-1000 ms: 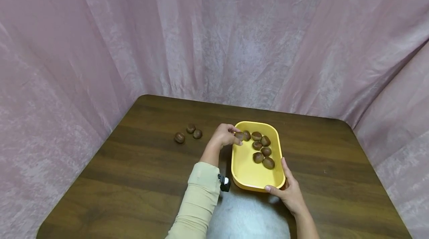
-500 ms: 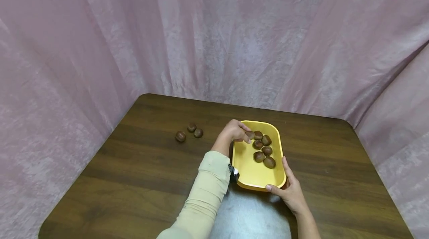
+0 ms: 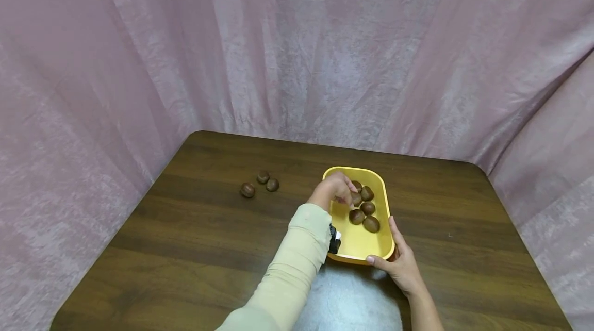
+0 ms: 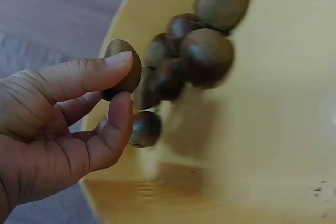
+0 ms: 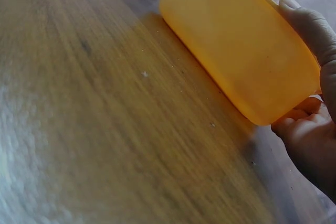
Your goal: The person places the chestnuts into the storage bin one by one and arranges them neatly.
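A yellow plastic box [image 3: 359, 244] with rounded corners stands on the table, holding several brown chestnuts [image 3: 371, 224] in its far and right part. My left hand [image 3: 335, 187] reaches in over the left rim. In the left wrist view its thumb and fingertips pinch one chestnut [image 4: 131, 75] above the others. The hand and arm hide part of the box floor in the head view. My right hand [image 3: 402, 268] grips the near right corner, thumb on the rim and fingers along the outer wall. The right wrist view shows this hand against the box's outer side [image 5: 236, 51].
Three more chestnuts [image 3: 263, 177] lie on the brown wooden table [image 3: 185, 248], left of the box. A pale grey shiny patch [image 3: 352, 300] lies in front of the box. Pink curtains [image 3: 325, 52] hang behind and around the table.
My left hand has moved right and deeper into the box, from the left rim to among the chestnuts, still pinching one. My right hand has kept its grip on the box corner.
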{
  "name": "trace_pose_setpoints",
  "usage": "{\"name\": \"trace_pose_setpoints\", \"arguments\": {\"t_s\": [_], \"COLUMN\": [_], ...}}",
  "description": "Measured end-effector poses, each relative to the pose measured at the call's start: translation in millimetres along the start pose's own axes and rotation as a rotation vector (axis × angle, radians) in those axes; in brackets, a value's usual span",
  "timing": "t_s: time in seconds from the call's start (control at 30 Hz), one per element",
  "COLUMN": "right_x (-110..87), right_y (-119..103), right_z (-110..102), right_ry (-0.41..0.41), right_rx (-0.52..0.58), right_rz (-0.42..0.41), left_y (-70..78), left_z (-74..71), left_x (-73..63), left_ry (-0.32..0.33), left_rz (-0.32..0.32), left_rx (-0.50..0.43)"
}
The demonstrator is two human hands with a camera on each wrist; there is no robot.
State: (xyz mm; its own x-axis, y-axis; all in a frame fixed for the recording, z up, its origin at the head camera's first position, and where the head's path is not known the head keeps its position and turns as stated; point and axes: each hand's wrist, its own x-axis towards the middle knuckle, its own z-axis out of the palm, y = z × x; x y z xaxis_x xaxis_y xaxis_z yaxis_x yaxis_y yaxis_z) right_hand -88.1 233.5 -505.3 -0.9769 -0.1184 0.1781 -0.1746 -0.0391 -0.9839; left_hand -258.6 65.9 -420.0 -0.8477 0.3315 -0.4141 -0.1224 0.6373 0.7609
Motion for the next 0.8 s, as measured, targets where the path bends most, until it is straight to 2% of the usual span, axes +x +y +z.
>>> {"name": "trace_pose_setpoints", "arguments": {"t_s": [0.07,0.1,0.17,0.27,0.3,0.33,0.43,0.5,0.57,0.67,0.8], "right_x": [0.2,0.2,0.4,0.3,0.3,0.2,0.3,0.4,0.5,0.6,0.6], "right_y": [0,0,0,1,1,1,1,2,2,2,1], "right_z": [0,0,1,1,1,1,1,1,1,1,1], "right_ry": [0.000,0.000,-0.001,-0.001,0.000,0.002,0.003,0.002,-0.001,0.002,0.007], "right_rx": [-0.005,-0.006,-0.007,-0.009,-0.010,-0.011,-0.016,-0.016,-0.012,-0.003,-0.003], "right_rz": [-0.003,-0.005,-0.007,-0.005,-0.004,-0.002,0.001,0.003,0.003,0.001,-0.003], "left_y": [-2.2,-4.7,-20.5,-41.9,-45.5,-47.1,-29.1,-16.2,-8.3,-3.4,-2.9], "left_z": [4.6,8.4,18.4,31.3,33.6,33.4,24.9,19.4,15.5,14.3,15.2], "left_x": [5.9,14.6,48.9,94.9,103.1,103.9,65.7,36.5,15.7,1.0,-0.1], "left_ry": [-0.024,-0.031,-0.055,-0.088,-0.092,-0.100,-0.092,-0.058,-0.026,0.022,0.049], "left_rz": [-0.009,-0.003,-0.001,0.008,0.008,-0.002,-0.021,-0.055,-0.068,-0.076,-0.064], "left_rx": [0.107,0.231,0.369,0.526,0.561,0.517,0.558,0.548,0.553,0.545,0.559]}}
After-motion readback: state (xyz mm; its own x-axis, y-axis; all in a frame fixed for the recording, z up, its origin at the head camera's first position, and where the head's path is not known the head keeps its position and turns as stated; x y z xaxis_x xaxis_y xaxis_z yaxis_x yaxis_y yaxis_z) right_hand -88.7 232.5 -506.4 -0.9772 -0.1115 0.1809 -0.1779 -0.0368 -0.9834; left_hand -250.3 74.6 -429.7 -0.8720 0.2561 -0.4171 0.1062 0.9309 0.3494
